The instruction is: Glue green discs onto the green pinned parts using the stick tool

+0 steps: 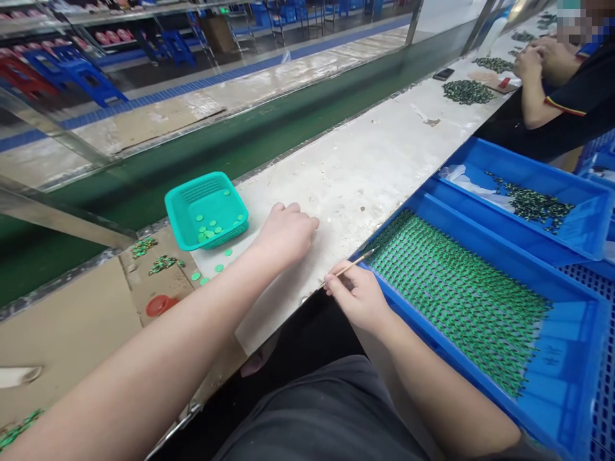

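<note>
My left hand (pixel 289 232) is low over the pale work surface (pixel 336 173), its fingers curled under. Whatever they may hold is hidden from the camera. In my right hand (pixel 358 291), thumb and fingers pinch a thin wooden paintbrush (pixel 352 263). Its dark tip points toward the blue tray (pixel 571 346) on the right, where many small green and dark pieces (pixel 461 288) lie in close rows. Left of my left hand stands a turquoise basket (pixel 206 240) with several light green discs (pixel 213 223) inside. More discs lie beside it on the table.
A red cup (pixel 160 305) and small piles of green pieces (pixel 166 264) rest on cardboard at left. A second blue tray (pixel 589 224) holds dark pieces. Farther along, a co-worker's hands (pixel 533 61) are near a dark heap (pixel 467 92) and a phone (pixel 442 74).
</note>
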The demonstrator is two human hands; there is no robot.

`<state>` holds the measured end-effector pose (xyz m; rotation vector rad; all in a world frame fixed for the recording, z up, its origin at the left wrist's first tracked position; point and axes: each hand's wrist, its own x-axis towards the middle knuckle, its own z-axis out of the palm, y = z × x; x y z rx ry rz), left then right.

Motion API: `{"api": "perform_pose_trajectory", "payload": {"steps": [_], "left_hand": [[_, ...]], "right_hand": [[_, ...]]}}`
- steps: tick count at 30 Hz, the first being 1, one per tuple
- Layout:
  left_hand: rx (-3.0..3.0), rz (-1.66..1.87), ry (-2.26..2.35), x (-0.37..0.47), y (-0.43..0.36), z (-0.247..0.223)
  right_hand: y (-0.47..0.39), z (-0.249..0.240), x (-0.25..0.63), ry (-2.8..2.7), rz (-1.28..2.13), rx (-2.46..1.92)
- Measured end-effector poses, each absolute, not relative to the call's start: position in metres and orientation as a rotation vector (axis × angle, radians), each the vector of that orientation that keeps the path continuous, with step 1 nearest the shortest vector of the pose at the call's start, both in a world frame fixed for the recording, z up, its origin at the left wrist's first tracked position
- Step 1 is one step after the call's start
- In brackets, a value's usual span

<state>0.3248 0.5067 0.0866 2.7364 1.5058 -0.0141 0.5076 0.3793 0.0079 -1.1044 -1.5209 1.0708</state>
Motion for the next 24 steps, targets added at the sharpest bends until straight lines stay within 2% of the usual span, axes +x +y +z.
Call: {"api": "perform_pose_trajectory", "payload": {"steps": [5, 14, 24], "left_hand": [[2.651, -0.074, 1.556, 0.334, 0.523, 0.083], [2.119, 0.163, 1.785, 0.291, 0.509, 0.127], [2.509, 0.193, 1.709, 0.278, 0.507, 0.076]], "right_hand": [[0.373, 0.005, 0.513, -1.519, 1.076, -1.101], [0.368, 0.002, 0.528, -1.456, 1.077, -1.081], [0.366, 0.002, 0.529, -1.446, 1.087, -1.052]]}}
